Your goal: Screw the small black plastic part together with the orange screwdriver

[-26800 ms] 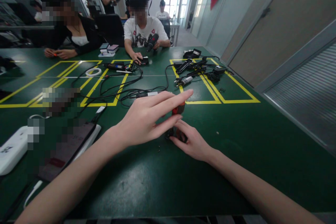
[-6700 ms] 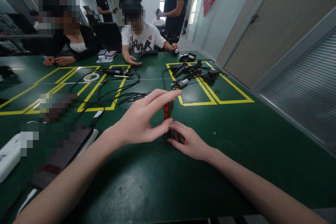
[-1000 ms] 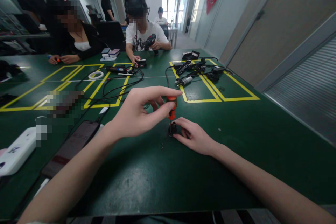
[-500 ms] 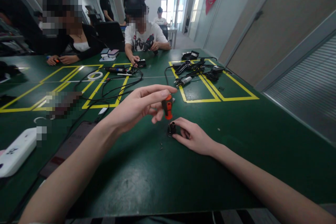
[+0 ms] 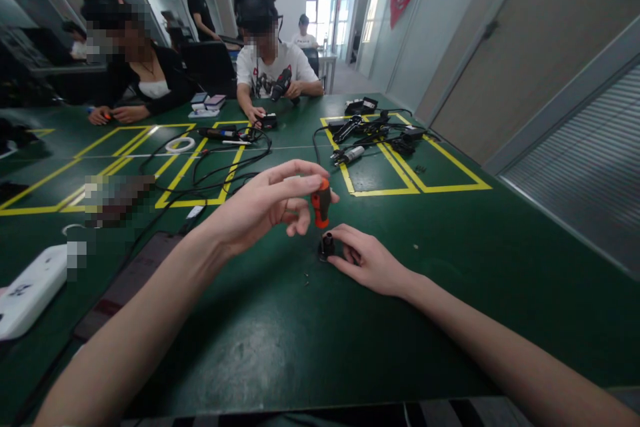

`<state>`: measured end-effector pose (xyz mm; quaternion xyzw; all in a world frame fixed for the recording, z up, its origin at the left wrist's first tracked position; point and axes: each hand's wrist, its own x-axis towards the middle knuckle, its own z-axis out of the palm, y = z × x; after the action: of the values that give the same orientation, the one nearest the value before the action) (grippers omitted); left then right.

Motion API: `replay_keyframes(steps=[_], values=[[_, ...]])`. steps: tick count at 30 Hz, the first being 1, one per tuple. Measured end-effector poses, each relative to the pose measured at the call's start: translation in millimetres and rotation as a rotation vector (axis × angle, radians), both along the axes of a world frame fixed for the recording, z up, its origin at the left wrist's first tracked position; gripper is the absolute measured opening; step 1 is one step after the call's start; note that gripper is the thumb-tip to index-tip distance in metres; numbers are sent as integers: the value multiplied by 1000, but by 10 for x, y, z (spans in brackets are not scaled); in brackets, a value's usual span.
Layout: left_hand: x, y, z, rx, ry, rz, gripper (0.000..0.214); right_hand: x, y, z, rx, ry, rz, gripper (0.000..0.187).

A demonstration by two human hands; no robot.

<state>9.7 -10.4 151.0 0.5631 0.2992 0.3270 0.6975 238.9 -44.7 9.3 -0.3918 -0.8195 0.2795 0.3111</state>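
Observation:
An orange-and-black screwdriver (image 5: 321,203) stands upright, its handle between the thumb and fingers of my left hand (image 5: 280,197). Its tip points down at a small black part (image 5: 327,248) with a round upright post, which rests on the green table (image 5: 280,347). Thumb and fingertips of my right hand (image 5: 367,259) pinch that black part from the right. Whether the screwdriver's tip touches the part, I cannot tell. A few tiny screws (image 5: 307,278) lie just in front of it.
Black cables and adapters (image 5: 360,127) lie in the yellow-taped area beyond my hands. To the left are a dark phone (image 5: 133,280), a white power bank-like case (image 5: 33,290) and a white ring (image 5: 180,145). Across the table a person (image 5: 280,67) holds a power drill (image 5: 281,85).
The screwdriver handle has turned about its own axis between my left fingers, showing a different side. My right hand stays in place on the black part.

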Motion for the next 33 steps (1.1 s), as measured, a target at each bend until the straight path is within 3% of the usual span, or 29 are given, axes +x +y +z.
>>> replay_keyframes(steps=[11,18,26,33], values=[[-12,31,-29,9,-15,-27,36,-1,-7,19,-25,7,-1,23],[-1,17,-21,47,27,99,37,2,-12,32,-22,-9,0,23],[12,29,-32,47,2,48,37,2,-4,9,-21,-3,-4,24],[27,-9,-16,135,61,137,39,11,-8,10,-28,2,3,24]])
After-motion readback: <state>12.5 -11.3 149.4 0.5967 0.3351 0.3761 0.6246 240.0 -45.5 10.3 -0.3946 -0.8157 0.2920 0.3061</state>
